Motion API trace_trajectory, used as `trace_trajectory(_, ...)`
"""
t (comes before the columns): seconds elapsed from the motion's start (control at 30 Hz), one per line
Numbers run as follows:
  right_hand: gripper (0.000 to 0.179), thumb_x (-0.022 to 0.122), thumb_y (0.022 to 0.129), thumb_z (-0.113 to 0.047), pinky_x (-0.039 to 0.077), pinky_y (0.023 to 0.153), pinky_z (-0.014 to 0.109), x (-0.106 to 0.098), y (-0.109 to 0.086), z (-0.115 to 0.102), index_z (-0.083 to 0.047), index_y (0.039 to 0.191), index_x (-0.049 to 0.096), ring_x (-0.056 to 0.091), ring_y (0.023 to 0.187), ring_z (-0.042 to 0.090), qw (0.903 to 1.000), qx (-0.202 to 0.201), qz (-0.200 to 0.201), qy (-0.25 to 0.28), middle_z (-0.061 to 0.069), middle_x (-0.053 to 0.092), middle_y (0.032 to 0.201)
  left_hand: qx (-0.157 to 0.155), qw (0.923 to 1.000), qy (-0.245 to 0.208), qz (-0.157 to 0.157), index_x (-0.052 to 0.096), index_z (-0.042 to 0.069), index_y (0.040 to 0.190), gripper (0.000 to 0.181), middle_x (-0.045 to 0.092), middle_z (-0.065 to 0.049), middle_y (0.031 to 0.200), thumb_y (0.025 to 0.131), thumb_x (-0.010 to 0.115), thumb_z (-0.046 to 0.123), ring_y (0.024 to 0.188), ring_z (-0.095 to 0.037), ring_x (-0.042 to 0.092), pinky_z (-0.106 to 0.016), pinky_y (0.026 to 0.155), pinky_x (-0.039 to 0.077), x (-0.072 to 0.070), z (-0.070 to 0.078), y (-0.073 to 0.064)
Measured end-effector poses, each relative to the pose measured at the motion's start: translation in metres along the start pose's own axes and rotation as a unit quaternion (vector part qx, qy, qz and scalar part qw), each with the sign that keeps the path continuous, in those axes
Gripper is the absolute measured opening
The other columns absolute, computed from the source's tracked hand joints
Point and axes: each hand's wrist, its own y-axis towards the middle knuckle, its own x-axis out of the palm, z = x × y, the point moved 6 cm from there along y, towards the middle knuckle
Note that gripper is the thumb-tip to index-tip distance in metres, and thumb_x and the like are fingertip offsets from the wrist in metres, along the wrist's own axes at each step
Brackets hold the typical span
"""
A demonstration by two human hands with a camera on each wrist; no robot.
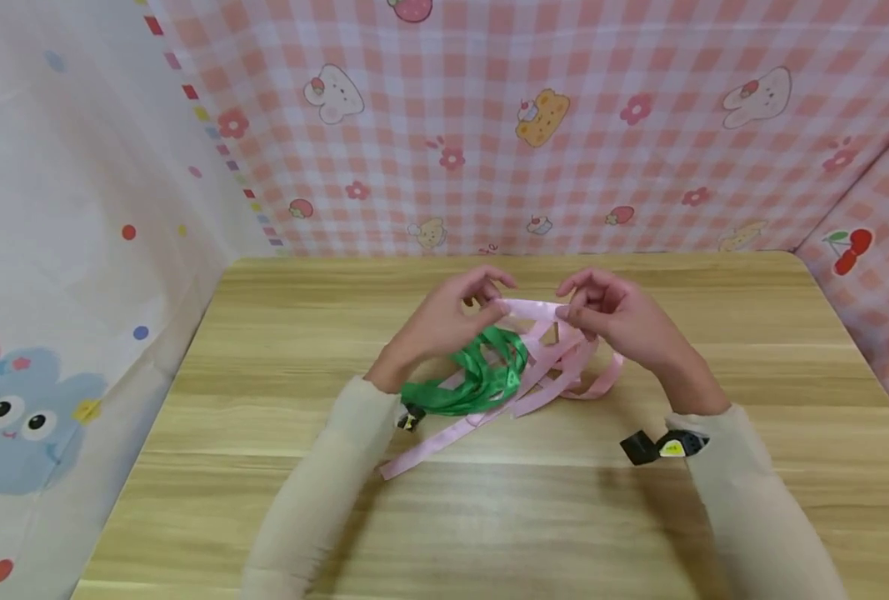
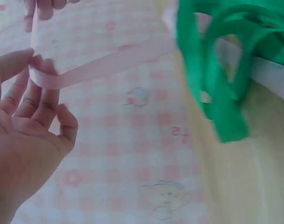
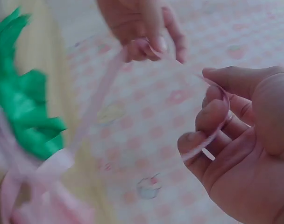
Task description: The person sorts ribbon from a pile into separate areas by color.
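1. ribbon, pink (image 1: 528, 308): a short span is held up between both hands, above the table (image 1: 489, 517) and toward its far edge. the rest hangs to a loose pile beneath.
2. left hand (image 1: 455, 317): thumb and index finger clamped on the ribbon; the strip bends over the other fingers, seemingly so they carry its slack.
3. right hand (image 1: 615, 317): thumb and index finger likewise pinched on it, a length curving across the palm side. the near-straight span suggests opposed grips to keep it controlled.
4. green ribbon (image 1: 485, 383): bunched over part of the pink pile, touched by neither hand's fingers; probably left aside as unneeded for this grip.
5. one pink end trails toward the table's left edge. whether the pink is one length: cannot tell.
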Motion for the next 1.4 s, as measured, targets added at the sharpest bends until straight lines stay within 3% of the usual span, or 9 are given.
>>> trace_trajectory(0.13,0.025,0.055,0.093,0.013,0.035,0.045,0.027,-0.007,-0.008,-0.029,-0.007,0.106,0.062,0.04,0.052,0.015,0.9939,-0.077,-0.003,0.078,0.002,0.058,0.073,0.02,0.9986,-0.048,-0.013,0.061,0.014,0.123,0.027,0.062,-0.004,0.087,0.096,0.066,0.017,0.07,-0.019,0.052,-0.028,0.062,0.041,-0.014,0.017,-0.01)
trace_trajectory(0.23,0.029,0.053,0.092,0.018,0.028,0.046,0.031,-0.012,-0.014,-0.047,-0.006,0.105,0.062,0.034,0.053,0.018,0.9877,-0.113,-0.01,0.108,0.002,0.057,0.073,0.042,0.9956,-0.072,-0.043,0.059,0.011,0.126,0.031,0.063,-0.005,0.085,0.096,0.066,0.013,0.064,-0.018,0.048,-0.026,0.059,0.038,-0.024,0.031,-0.015)
trace_trajectory(0.37,0.029,0.05,0.092,0.02,0.023,0.047,0.032,-0.023,-0.023,-0.06,-0.002,0.108,0.06,0.031,0.054,0.018,0.9844,-0.125,-0.009,0.124,0.003,0.056,0.075,0.061,0.9899,-0.1,-0.08,0.056,0.004,0.131,0.036,0.066,-0.007,0.083,0.095,0.064,0.005,0.058,-0.016,0.043,-0.026,0.052,0.035,-0.036,0.046,-0.024)
trace_trajectory(0.57,0.027,0.046,0.093,0.022,0.029,0.051,0.033,-0.04,-0.038,-0.067,0.004,0.11,0.058,0.037,0.059,0.019,0.9839,-0.133,-0.009,0.119,0.005,0.057,0.078,0.059,0.9861,-0.126,-0.09,0.052,-0.005,0.131,0.037,0.071,-0.006,0.085,0.095,0.06,-0.004,0.058,-0.016,0.045,-0.026,0.052,0.037,-0.061,0.053,-0.042)
trace_trajectory(0.73,0.033,0.042,0.092,0.025,0.043,0.044,0.027,-0.052,-0.05,-0.061,0.006,0.114,0.056,0.048,0.064,0.018,0.9866,-0.125,-0.036,0.099,0.007,0.063,0.086,0.041,0.982,-0.141,-0.119,0.049,-0.008,0.133,0.039,0.072,-0.009,0.089,0.096,0.058,-0.003,0.056,-0.017,0.049,-0.027,0.049,0.038,-0.076,0.046,-0.058)
trace_trajectory(0.87,0.033,0.04,0.092,0.026,0.051,0.054,0.025,-0.059,-0.058,-0.056,0.008,0.116,0.054,0.055,0.071,0.017,0.9861,-0.125,-0.051,0.097,0.009,0.064,0.088,0.015,0.9828,-0.133,-0.126,0.05,-0.006,0.133,0.039,0.071,-0.008,0.087,0.096,0.059,-0.003,0.059,-0.018,0.054,-0.028,0.051,0.044,-0.086,0.034,-0.07)
trace_trajectory(1.0,0.034,0.04,0.092,0.026,0.052,0.064,0.024,-0.064,-0.062,-0.054,0.008,0.116,0.054,0.058,0.074,0.016,0.9879,-0.119,-0.052,0.084,0.008,0.065,0.089,-0.02,0.9881,-0.098,-0.116,0.053,-0.002,0.134,0.039,0.07,-0.007,0.087,0.096,0.06,-0.001,0.063,-0.019,0.058,-0.03,0.055,0.051,-0.097,0.025,-0.079)
trace_trajectory(1.23,0.03,0.043,0.092,0.024,0.041,0.054,0.031,-0.075,-0.067,-0.048,0.005,0.111,0.056,0.049,0.065,0.019,0.9937,-0.098,-0.037,0.04,0.006,0.065,0.087,-0.06,0.9922,-0.061,-0.091,0.055,0.003,0.135,0.038,0.071,-0.004,0.093,0.097,0.061,0.002,0.067,-0.017,0.06,-0.028,0.052,0.048,-0.117,0.008,-0.094)
trace_trajectory(1.4,0.027,0.047,0.091,0.023,0.048,0.055,0.026,-0.082,-0.07,-0.04,0.005,0.109,0.057,0.059,0.067,0.013,0.9964,-0.077,-0.018,0.029,0.005,0.067,0.087,-0.089,0.9927,-0.064,-0.05,0.056,0.004,0.132,0.038,0.073,-0.005,0.092,0.095,0.065,0.003,0.066,-0.019,0.061,-0.026,0.06,0.051,-0.127,-0.009,-0.102)
